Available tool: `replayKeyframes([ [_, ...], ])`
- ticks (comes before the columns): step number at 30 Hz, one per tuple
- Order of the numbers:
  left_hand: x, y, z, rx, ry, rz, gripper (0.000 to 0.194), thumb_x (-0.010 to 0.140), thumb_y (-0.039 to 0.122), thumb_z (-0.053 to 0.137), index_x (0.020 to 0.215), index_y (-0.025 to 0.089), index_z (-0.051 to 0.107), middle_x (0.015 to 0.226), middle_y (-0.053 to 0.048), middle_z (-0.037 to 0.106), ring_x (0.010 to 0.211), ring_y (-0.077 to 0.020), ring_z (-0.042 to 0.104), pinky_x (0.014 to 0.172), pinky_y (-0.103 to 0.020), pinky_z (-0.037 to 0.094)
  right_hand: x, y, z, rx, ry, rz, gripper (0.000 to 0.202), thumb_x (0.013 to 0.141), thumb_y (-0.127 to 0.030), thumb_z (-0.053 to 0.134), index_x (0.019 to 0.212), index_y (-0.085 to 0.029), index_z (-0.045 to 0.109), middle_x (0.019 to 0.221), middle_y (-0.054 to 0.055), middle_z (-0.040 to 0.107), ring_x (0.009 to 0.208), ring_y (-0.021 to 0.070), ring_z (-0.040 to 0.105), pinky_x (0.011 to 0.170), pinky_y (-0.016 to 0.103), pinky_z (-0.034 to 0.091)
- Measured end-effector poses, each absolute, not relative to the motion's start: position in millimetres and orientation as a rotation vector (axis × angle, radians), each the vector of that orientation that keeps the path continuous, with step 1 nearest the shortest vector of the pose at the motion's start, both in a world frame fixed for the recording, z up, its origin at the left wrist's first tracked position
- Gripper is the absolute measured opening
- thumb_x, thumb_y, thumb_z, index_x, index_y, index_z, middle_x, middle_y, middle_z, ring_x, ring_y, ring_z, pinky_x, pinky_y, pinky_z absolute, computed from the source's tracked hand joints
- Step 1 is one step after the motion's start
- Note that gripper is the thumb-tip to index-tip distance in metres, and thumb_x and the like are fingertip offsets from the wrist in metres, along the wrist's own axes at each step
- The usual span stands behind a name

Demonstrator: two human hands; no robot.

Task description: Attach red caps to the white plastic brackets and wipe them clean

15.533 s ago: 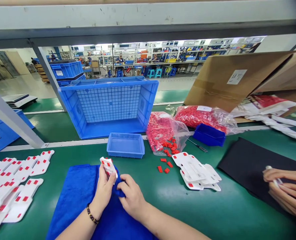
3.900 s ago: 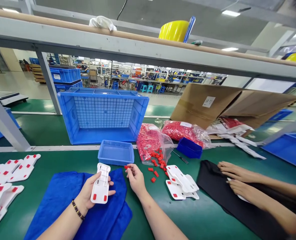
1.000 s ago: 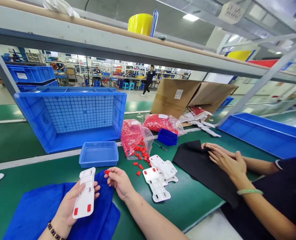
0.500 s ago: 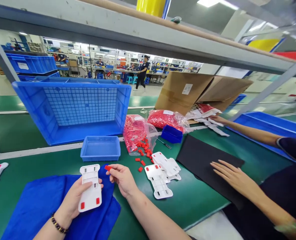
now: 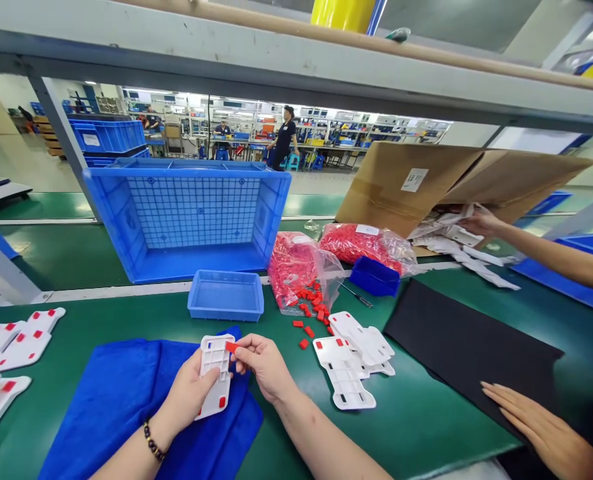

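Note:
A white plastic plate (image 5: 215, 373) with a red pad near its lower end is gripped by my left hand (image 5: 192, 387), thumb across its face. Between the thumb and fingers of my right hand (image 5: 263, 365) is a small red piece (image 5: 231, 347), held at the plate's upper right corner. Beneath both hands lies a blue cloth (image 5: 121, 380). Loose red pieces (image 5: 304, 344) are scattered to the right, beside an open bag of red pieces (image 5: 296, 270). Several white plates (image 5: 343, 373) are stacked right of my right hand.
Behind the cloth are a small blue tray (image 5: 226, 295) and a large tilted blue crate (image 5: 191, 263). More padded white plates (image 5: 31, 343) lie at left. On the right, another person's hand reaches toward a cardboard box (image 5: 386, 187); the other rests by a black sheet (image 5: 466, 340).
My right hand has brought the red piece against the plate's upper corner. The camera view has turned left, and the other person's hand at the box now holds white wrapping.

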State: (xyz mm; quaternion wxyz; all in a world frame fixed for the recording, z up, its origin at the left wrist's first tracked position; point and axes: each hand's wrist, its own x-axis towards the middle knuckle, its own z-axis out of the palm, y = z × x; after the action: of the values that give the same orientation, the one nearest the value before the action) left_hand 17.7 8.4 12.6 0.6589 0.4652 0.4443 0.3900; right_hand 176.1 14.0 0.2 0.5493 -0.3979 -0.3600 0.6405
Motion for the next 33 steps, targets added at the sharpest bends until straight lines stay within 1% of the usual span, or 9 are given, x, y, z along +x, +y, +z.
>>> replayKeyframes([
  [3,15.4,10.6,12.8,0.943,0.994,0.872,0.046,0.068,0.027,0.065,0.109,0.014,0.049,0.097,-0.010,0.068,0.078,-0.0227,0.065,0.074,-0.036,0.050,181.3,17.8,-1.4,-0.947,-0.832,1.490,0.022,0.063,-0.030,0.072,0.073,-0.013,0.063,0.061,0.003,0.065,0.046,0.0087,0.053,0.046,0.020,0.039],
  [12,-2.4,31.4,7.3,0.613,0.925,0.947,0.033,0.071,0.020,0.058,0.101,0.013,0.049,0.084,-0.013,0.069,0.073,-0.0265,0.066,0.056,-0.037,0.052,206.4,36.8,-10.2,-1.107,-0.834,1.187,0.024,0.061,-0.033,0.071,0.075,-0.013,0.068,0.062,0.003,0.064,0.051,0.0114,0.054,0.050,0.024,0.041],
  [15,-4.2,33.3,2.4,0.610,0.905,0.950,0.033,0.070,0.018,0.057,0.102,0.011,0.050,0.082,-0.013,0.069,0.071,-0.0260,0.066,0.057,-0.037,0.052,215.7,53.6,1.4,-1.218,-1.036,1.063,0.024,0.067,-0.035,0.065,0.077,-0.014,0.069,0.064,0.005,0.065,0.054,0.0137,0.055,0.053,0.027,0.042],
  [18,-4.1,32.1,1.3,0.621,0.879,0.956,0.032,0.070,0.017,0.056,0.101,0.011,0.051,0.082,-0.013,0.069,0.072,-0.0260,0.066,0.059,-0.038,0.052,220.5,84.0,21.6,-1.422,-1.494,0.735,0.016,0.073,-0.028,0.059,0.077,-0.017,0.070,0.073,0.005,0.064,0.070,0.0167,0.057,0.068,0.031,0.043],
  [22,-3.6,29.4,2.0,0.639,0.871,0.966,0.027,0.069,0.016,0.054,0.096,0.011,0.052,0.080,-0.012,0.069,0.070,-0.0255,0.066,0.060,-0.037,0.052,210.2,127.5,36.1,-1.851,-1.904,0.189,0.010,0.072,-0.025,0.062,0.073,-0.025,0.072,0.104,0.008,0.056,0.104,0.0250,0.044,0.089,0.042,0.030],
  [25,-2.5,27.9,1.3,0.679,0.880,0.960,0.021,0.068,0.016,0.054,0.089,0.013,0.053,0.076,-0.010,0.069,0.065,-0.0227,0.066,0.059,-0.034,0.051,196.7,147.6,28.6,-2.059,-2.092,0.019,0.010,0.072,-0.024,0.062,0.075,-0.027,0.071,0.123,0.007,0.044,0.122,0.0304,0.024,0.097,0.053,0.014],
  [27,-1.6,27.1,0.5,0.707,0.883,0.957,0.019,0.068,0.016,0.054,0.086,0.013,0.053,0.074,-0.008,0.069,0.063,-0.0216,0.065,0.058,-0.033,0.051,190.1,154.8,19.8,-2.135,-2.184,-0.028,0.015,0.071,-0.021,0.060,0.080,-0.026,0.071,0.129,0.008,0.040,0.127,0.0325,0.013,0.096,0.058,0.005],
  [30,-0.9,26.3,-0.5,0.721,0.886,0.956,0.018,0.067,0.017,0.054,0.085,0.014,0.053,0.073,-0.007,0.068,0.064,-0.0211,0.065,0.058,-0.032,0.050,186.5,159.4,12.7,-2.209,-2.222,-0.011,0.021,0.071,-0.018,0.057,0.086,-0.024,0.070,0.129,0.009,0.039,0.129,0.0339,0.010,0.095,0.061,0.003],
  [33,-1.1,25.5,-1.0,0.719,0.898,0.954,0.019,0.067,0.018,0.054,0.086,0.014,0.053,0.072,-0.007,0.068,0.063,-0.0208,0.065,0.057,-0.032,0.050,188.5,156.9,20.3,-2.177,-2.202,0.001,0.019,0.071,-0.019,0.057,0.083,-0.024,0.071,0.130,0.009,0.039,0.128,0.0347,0.012,0.095,0.060,0.006],
])
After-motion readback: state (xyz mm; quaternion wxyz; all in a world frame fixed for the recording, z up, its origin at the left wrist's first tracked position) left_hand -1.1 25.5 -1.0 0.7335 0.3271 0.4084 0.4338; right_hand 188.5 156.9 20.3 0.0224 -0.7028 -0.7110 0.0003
